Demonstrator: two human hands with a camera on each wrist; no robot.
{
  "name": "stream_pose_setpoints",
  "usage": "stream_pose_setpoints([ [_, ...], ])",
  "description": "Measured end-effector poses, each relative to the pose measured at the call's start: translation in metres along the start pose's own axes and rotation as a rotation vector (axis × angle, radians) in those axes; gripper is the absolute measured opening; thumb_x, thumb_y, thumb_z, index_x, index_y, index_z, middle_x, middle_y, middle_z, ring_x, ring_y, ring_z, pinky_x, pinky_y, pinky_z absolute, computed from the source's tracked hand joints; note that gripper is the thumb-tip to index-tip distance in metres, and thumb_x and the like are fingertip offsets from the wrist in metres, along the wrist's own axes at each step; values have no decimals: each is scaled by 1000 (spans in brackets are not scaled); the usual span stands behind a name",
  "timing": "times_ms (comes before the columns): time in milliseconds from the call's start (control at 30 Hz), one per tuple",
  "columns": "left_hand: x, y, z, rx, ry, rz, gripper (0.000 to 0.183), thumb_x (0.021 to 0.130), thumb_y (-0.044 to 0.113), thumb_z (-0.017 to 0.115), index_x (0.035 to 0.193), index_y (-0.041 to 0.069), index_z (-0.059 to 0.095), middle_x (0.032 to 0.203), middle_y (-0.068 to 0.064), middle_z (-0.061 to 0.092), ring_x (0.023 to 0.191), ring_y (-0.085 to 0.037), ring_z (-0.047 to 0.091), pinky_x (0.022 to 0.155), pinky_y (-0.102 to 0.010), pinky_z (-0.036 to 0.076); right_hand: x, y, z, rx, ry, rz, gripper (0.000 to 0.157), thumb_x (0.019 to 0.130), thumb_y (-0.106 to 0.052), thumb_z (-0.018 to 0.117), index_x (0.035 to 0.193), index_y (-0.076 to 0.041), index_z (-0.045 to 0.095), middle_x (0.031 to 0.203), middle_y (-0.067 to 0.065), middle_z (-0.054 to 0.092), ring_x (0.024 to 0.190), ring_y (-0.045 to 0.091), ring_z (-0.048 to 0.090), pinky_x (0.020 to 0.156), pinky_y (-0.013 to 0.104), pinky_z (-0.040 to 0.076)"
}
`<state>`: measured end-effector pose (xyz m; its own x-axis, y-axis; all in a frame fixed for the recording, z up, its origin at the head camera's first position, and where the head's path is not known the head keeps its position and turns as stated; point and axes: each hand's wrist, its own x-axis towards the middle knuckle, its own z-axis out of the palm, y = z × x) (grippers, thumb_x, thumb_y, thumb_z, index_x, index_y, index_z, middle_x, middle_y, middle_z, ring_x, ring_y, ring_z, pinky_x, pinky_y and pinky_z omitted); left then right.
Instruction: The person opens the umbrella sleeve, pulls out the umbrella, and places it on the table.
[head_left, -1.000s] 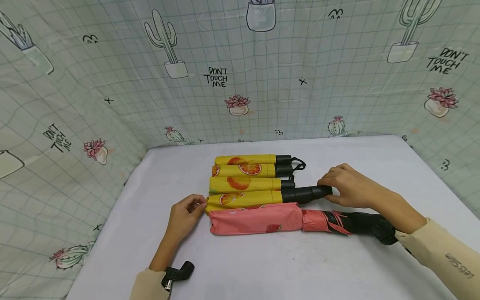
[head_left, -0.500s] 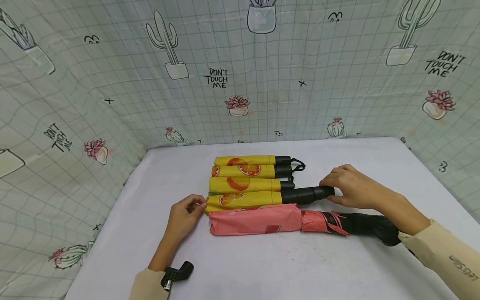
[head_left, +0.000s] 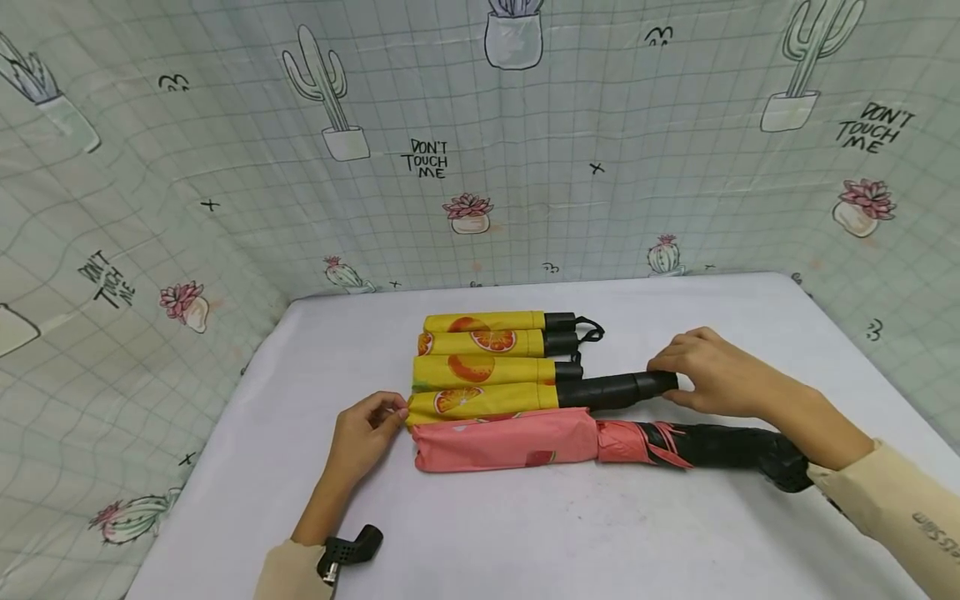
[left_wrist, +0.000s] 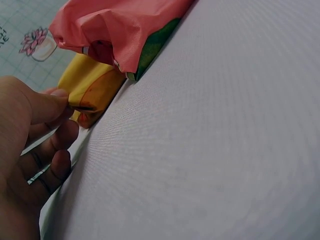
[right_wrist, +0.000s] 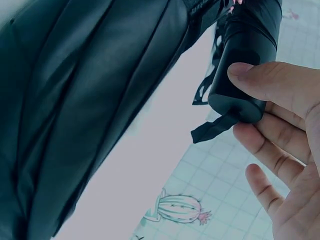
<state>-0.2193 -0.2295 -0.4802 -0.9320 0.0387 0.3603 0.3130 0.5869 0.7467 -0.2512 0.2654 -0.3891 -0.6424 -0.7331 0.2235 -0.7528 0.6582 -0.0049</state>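
In the head view my left hand [head_left: 363,442] pinches the left end of a yellow fruit-print cover [head_left: 495,400]. The left wrist view shows thumb and fingertip on its corner. A black folded umbrella [head_left: 611,392] sticks out of the cover's right end, and my right hand [head_left: 708,375] holds its handle end. Close up in the right wrist view, the thumb lies on the black handle [right_wrist: 237,80], fingers beneath it, a short strap hanging from its end. In front lies a pink watermelon-print cover [head_left: 510,442] with a black-and-pink umbrella [head_left: 727,446] extending from it to the right.
Behind lie three more yellow-covered umbrellas in a row: the farthest [head_left: 487,321], one with an orange slice [head_left: 517,342], and the nearest [head_left: 510,371]. All rest on a white table [head_left: 510,533]. A cactus-print cloth [head_left: 540,217] hangs around the back and sides.
My right hand has moved slightly right, and more of the black umbrella shows beyond the yellow cover. My left hand keeps its pinch on the cover's end.
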Motion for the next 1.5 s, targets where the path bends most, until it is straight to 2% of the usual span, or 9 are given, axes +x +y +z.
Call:
stream_pose_setpoints([
  [533, -1, 3, 0, 3, -2, -24, 7, 90, 8, 76, 95, 10, 71, 81, 2, 67, 69, -13, 59, 61, -24, 47, -23, 17, -1, -5, 27, 24, 35, 70, -12, 89, 103, -10, 75, 100, -1, 73, 94, 23, 65, 88, 54, 42],
  [867, -2, -1, 0, 13, 0, -7, 7, 90, 9, 75, 95, 11, 71, 81, 3, 67, 70, -13, 59, 62, -24, 47, -36, 25, -4, -23, 31, 39, 37, 68, -12, 91, 102, -13, 75, 98, -4, 72, 92, 21, 64, 87, 53, 42],
  [1500, -1, 3, -1, 11, -14, -35, 6, 91, 9, 75, 95, 11, 71, 80, 1, 67, 69, -14, 59, 61, -24, 46, -65, 39, -6, -67, 38, 79, 41, 63, -9, 93, 100, -10, 75, 96, -3, 73, 90, 22, 65, 84, 54, 42],
])
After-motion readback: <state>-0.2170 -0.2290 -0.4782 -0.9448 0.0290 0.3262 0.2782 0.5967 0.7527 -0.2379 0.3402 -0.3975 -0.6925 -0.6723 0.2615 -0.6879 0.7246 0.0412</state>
